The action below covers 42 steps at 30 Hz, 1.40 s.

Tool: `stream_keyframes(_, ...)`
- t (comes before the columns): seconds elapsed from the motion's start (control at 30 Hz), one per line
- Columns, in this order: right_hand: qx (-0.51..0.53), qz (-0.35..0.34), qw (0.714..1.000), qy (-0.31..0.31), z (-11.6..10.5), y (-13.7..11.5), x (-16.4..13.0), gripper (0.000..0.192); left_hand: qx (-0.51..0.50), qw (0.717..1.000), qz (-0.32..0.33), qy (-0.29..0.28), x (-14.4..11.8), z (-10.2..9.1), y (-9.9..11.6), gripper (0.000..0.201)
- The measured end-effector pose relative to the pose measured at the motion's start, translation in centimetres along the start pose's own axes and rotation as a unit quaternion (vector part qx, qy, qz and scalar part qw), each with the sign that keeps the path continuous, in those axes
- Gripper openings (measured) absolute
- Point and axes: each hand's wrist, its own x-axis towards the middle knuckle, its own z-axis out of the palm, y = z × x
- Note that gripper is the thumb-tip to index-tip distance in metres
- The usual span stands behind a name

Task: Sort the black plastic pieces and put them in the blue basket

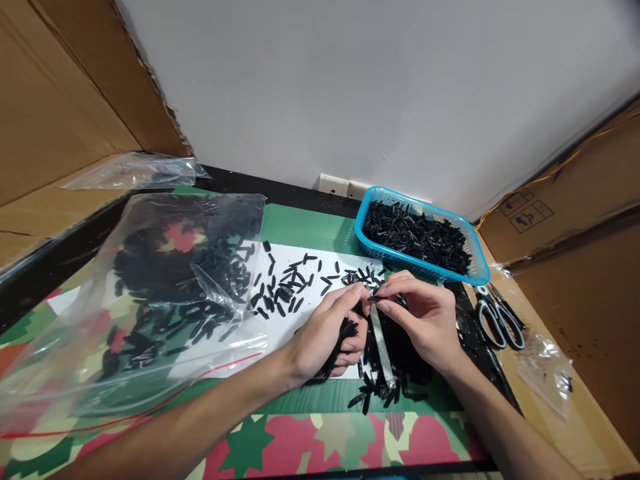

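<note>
Small black plastic piece (pixel 376 308), pinched at the fingertips of the right hand (pixel 425 320) over the white sheet (pixel 320 293), while the left hand (pixel 325 337) clutches a bundle (pixel 343 340); loosened grip would likely spill pieces into the scattered heap.

Two hands, the left hand (pixel 320 337) and the right hand (pixel 425 320). One blue basket (pixel 477 270). One pair of scissors (pixel 497 320). One metal strip (pixel 383 347). One sheet of white paper (pixel 315 267). Three clear plastic bags: a large bag (pixel 150 293), a far bag (pixel 135 170), and a small bag (pixel 547 370). The small black pieces (pixel 287 287) are too many to count.
</note>
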Motion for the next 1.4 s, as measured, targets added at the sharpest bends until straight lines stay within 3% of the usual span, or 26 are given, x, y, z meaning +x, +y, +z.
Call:
stream_keyframes(0.4,-0.017,0.005,1.000,0.004,-0.14,0.07,-0.19,0.010,0.096,0.991,0.090,0.002,-0.15,-0.19,-0.26,0.029)
stream_keyframes(0.6,-0.004,0.055,0.998,0.001,-0.18,-0.03,-0.14,0.009,0.102,0.988,0.116,0.018,-0.06,-0.14,-0.16,0.030)
stream_keyframes(0.77,0.007,0.089,0.996,-0.011,-0.06,0.10,0.08,0.010,0.102,0.987,0.119,0.025,-0.07,-0.16,-0.13,0.028)
stream_keyframes(1.4,-0.017,0.074,0.997,-0.002,-0.37,0.07,0.13,0.007,0.090,0.989,0.114,0.038,0.20,-0.33,-0.20,0.032)
